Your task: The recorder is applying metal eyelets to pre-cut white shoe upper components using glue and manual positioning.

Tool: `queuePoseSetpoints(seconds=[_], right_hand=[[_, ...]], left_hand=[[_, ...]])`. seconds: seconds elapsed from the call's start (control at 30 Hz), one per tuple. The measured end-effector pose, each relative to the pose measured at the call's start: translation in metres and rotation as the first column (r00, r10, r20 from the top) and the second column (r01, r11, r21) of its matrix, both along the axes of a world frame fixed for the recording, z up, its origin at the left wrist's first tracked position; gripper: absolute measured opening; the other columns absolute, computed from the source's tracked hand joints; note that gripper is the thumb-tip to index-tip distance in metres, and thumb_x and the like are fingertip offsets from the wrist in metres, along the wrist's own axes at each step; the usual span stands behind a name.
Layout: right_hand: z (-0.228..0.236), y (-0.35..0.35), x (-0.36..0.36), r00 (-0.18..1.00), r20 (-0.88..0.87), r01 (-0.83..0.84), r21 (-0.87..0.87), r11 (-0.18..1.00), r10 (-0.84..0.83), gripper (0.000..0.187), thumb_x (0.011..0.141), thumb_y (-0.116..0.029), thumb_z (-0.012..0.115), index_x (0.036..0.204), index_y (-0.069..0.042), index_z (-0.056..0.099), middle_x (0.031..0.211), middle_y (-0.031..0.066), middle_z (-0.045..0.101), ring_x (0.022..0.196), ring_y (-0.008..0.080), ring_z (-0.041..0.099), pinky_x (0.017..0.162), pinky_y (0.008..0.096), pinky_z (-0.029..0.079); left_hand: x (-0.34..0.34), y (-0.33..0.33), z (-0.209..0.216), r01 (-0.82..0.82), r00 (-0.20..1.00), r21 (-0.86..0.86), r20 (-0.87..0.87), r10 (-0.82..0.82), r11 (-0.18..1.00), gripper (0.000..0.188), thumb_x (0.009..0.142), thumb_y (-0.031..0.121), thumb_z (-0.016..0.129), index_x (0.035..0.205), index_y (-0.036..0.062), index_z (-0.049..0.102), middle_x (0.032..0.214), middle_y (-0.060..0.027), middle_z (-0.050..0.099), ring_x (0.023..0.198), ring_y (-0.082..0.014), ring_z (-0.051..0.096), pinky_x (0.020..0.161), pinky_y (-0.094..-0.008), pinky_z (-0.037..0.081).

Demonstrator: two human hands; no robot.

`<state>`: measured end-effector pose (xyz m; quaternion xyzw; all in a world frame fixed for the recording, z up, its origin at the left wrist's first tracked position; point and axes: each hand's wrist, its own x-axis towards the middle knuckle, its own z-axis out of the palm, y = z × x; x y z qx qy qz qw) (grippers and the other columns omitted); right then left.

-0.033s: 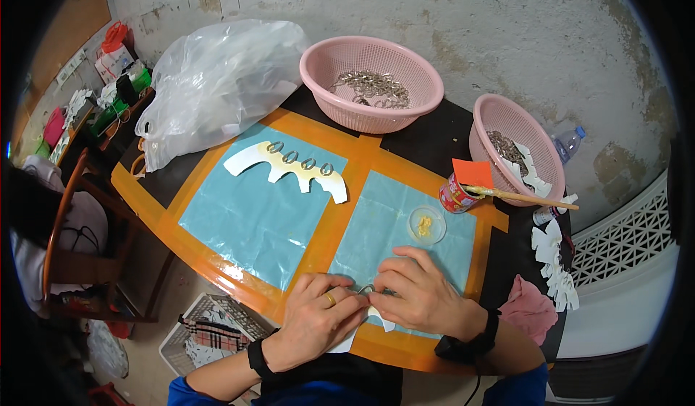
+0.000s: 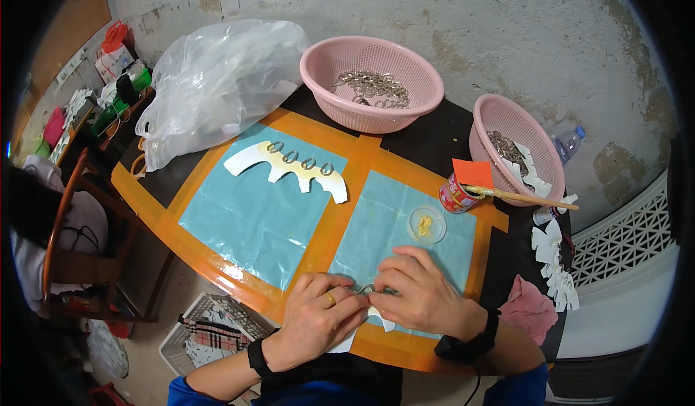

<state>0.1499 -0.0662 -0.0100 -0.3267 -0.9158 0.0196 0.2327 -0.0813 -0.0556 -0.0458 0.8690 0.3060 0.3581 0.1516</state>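
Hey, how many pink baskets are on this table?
2. One basket stands at the far edge of the table, right of the plastic bag; the other basket is farther right, beside the red can. Any behind the bag would be hidden.

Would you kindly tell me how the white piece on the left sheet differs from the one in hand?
The left piece lies untouched; the held piece is mostly covered by the left grip and right grip. The left piece carries four metal rings; at the held piece, one ring shows. Both are white.
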Motion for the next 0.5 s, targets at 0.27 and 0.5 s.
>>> queuePoseSetpoints(seconds=[0.27, 0.5], right_hand=[[-0.004, 0.009, 0.004, 0.998, -0.033, -0.054, 0.006, 0.999, 0.054, 0.027, 0.07, -0.014, 0.085, 0.091, -0.008, 0.071, 0.104, 0.0058, 0.061, 0.108, 0.0269, 0.061, 0.102, 0.0486, 0.051], [0.002, 0.014, 0.007, 0.981, 0.064, -0.189, 0.067, 0.98, 0.185, 0.021, 0.075, -0.01, 0.075, 0.093, -0.005, 0.067, 0.102, 0.0065, 0.06, 0.108, 0.0249, 0.062, 0.101, 0.0424, 0.052]], left_hand=[[0.001, 0.0, 0.003, -0.034, 0.999, -0.041, 0.023, 0.035, 0.999, 0.027, 0.076, 0.015, 0.089, 0.097, 0.0116, 0.073, 0.092, 0.0013, 0.072, 0.101, -0.0203, 0.067, 0.085, -0.0366, 0.047], [-0.001, -0.001, 0.004, -0.053, 0.998, -0.074, 0.029, 0.055, 0.996, 0.03, 0.078, 0.014, 0.089, 0.1, 0.0097, 0.069, 0.092, 0.0022, 0.072, 0.098, -0.0203, 0.064, 0.084, -0.0373, 0.046]])
